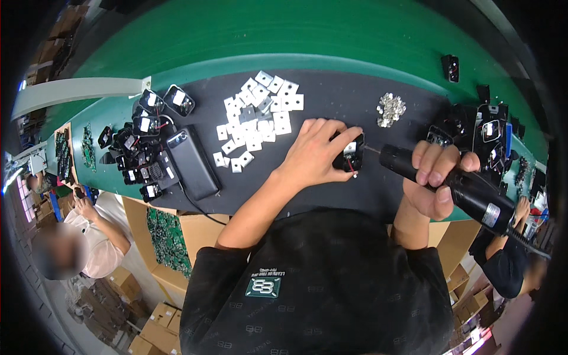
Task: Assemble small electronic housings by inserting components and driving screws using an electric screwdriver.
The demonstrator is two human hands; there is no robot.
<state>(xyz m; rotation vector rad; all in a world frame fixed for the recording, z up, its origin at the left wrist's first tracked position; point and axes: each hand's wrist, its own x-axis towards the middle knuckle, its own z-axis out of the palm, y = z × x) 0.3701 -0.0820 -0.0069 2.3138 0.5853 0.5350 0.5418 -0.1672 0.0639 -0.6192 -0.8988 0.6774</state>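
Observation:
My left hand (313,152) is closed on a small black plastic housing (357,161), steadying it on the dark mat. Inside the housing a pale metal plate and a red wire show. A black electric screwdriver (482,198) lies in the grip of my right hand (436,176), its cord running off to the right. Its thin bit points left and reaches the housing's right side; whether it touches a screw cannot be made out. Left of the housing lies a loose spread of white square plates with holes (254,121). A small heap of silvery metal parts (390,110) sits beyond the screwdriver.
Black housings (139,133) crowd the left beside a black power bank (192,161) with a cable. More black housings (491,133) are piled at the right. Beyond the mat (331,89) runs a green surface (307,35). Cardboard boxes and two people are at the sides.

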